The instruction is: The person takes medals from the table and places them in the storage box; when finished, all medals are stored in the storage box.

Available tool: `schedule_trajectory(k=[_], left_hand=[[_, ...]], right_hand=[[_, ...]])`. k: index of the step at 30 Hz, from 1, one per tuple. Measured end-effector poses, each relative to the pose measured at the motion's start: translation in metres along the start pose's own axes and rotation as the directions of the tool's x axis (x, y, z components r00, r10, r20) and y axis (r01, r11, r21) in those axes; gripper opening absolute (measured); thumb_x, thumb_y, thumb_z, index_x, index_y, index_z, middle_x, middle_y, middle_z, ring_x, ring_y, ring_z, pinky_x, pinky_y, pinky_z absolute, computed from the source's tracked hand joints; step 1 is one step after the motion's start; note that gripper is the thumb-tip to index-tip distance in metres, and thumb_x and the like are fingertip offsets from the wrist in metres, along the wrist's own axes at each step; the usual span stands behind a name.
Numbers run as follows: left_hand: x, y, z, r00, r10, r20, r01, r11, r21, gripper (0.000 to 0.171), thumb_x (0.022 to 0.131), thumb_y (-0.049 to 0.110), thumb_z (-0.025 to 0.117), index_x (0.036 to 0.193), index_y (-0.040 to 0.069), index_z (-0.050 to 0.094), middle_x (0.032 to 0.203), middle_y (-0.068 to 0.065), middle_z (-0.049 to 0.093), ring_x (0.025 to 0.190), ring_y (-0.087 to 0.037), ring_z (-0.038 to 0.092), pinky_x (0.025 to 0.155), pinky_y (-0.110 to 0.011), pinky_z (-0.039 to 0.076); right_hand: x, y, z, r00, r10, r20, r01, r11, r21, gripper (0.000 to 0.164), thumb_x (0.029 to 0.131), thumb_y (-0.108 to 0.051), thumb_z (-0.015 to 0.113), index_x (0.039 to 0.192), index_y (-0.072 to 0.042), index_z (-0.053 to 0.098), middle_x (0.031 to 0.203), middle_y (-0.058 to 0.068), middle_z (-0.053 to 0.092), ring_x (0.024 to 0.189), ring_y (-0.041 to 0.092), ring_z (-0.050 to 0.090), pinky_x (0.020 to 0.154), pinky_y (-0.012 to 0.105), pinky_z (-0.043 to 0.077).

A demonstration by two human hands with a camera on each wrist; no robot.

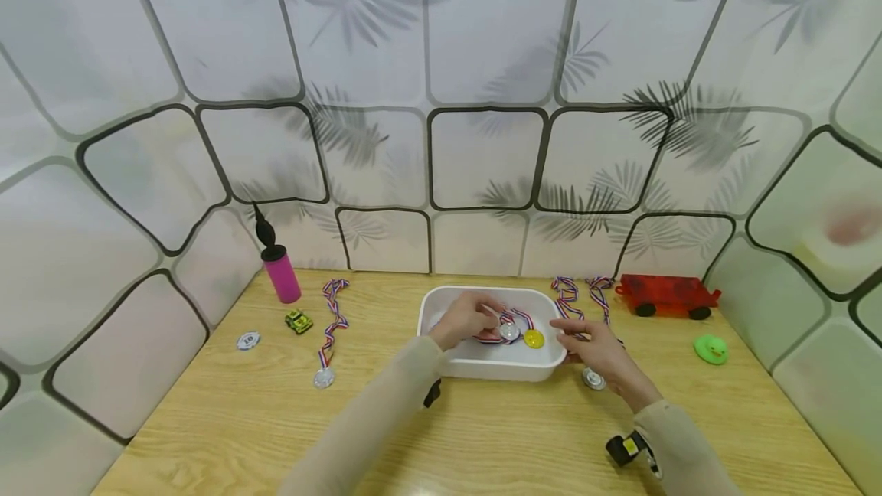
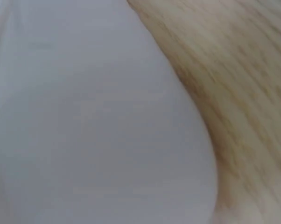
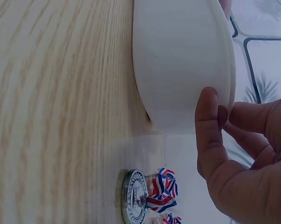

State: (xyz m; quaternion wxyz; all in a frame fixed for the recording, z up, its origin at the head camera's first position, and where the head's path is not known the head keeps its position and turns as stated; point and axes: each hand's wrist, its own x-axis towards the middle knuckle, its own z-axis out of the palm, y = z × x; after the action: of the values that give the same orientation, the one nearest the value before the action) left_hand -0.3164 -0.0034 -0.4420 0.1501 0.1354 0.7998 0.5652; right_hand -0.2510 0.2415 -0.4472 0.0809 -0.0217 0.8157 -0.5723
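A white plastic tub [image 1: 498, 371] stands on the wooden table, with a silver medal [image 1: 509, 331] and a gold medal [image 1: 534, 338] inside on striped ribbons. My left hand [image 1: 470, 318] reaches over its left side, fingers bent beside the silver medal's ribbon; I cannot tell whether they grip it. The left wrist view has only the tub's outer wall [image 2: 103, 112] and table. At the right end, my right hand [image 3: 243, 158] pinches the tub's rim, one digit against the outside wall. Below that hand lies another silver medal [image 3: 135, 196] with a red, white and blue ribbon [image 3: 163, 191].
To the left are a silver medal [image 1: 323, 378] on a stretched ribbon, a yellow-green toy car [image 1: 298, 321], a poker chip [image 1: 248, 341] and a pink pump [image 1: 282, 278]. A red toy wagon [image 1: 667, 295] and green duck [image 1: 711, 349] stand right. Patterned curtain walls enclose the table.
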Motion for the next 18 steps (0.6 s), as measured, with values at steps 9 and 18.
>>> schedule_trajectory(k=[9, 18], left_hand=[[-0.011, 0.014, -0.021, 1.0, -0.005, -0.003, 0.005, 0.998, -0.064, 0.026, 0.09, 0.0, 0.065, 0.116, -0.004, 0.067, 0.095, -0.018, 0.07, 0.075, -0.017, 0.067, 0.081, -0.041, 0.061], [-0.034, 0.006, -0.057, 0.998, 0.065, -0.018, -0.066, 0.995, -0.072, 0.028, 0.091, 0.004, 0.066, 0.119, -0.003, 0.066, 0.102, -0.016, 0.069, 0.083, -0.016, 0.066, 0.084, -0.04, 0.06]], right_hand=[[0.0, -0.002, -0.002, 1.0, 0.009, -0.012, -0.009, 1.0, -0.017, 0.039, 0.1, -0.005, 0.052, 0.138, 0.006, 0.051, 0.125, 0.027, 0.05, 0.088, 0.022, 0.067, 0.075, 0.031, 0.061], [-0.001, -0.001, 0.0, 1.0, 0.024, -0.006, -0.024, 0.999, -0.025, 0.039, 0.1, -0.006, 0.052, 0.138, 0.006, 0.051, 0.132, 0.03, 0.048, 0.091, 0.022, 0.067, 0.078, 0.035, 0.061]])
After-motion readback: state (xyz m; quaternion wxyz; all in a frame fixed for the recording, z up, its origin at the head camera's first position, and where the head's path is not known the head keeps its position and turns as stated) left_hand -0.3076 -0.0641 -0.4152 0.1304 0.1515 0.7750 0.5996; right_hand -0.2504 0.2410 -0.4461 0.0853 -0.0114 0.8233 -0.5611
